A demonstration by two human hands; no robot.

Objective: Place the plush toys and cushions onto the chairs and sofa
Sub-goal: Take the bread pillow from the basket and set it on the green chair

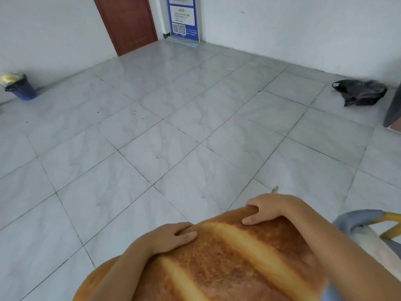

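1. We see the bread cushion (227, 261) low in view, above the floor (173, 137), carried by both hands.
2. Left hand (173, 236) lies on its near-left top, fingers curled into the fabric.
3. Right hand (263, 210) grips its far edge.
4. Cushion's lower part is cut off; the chair (368, 222) to its right only partly shows.

left hand (173, 235): fingers curled, gripping | right hand (263, 210): same
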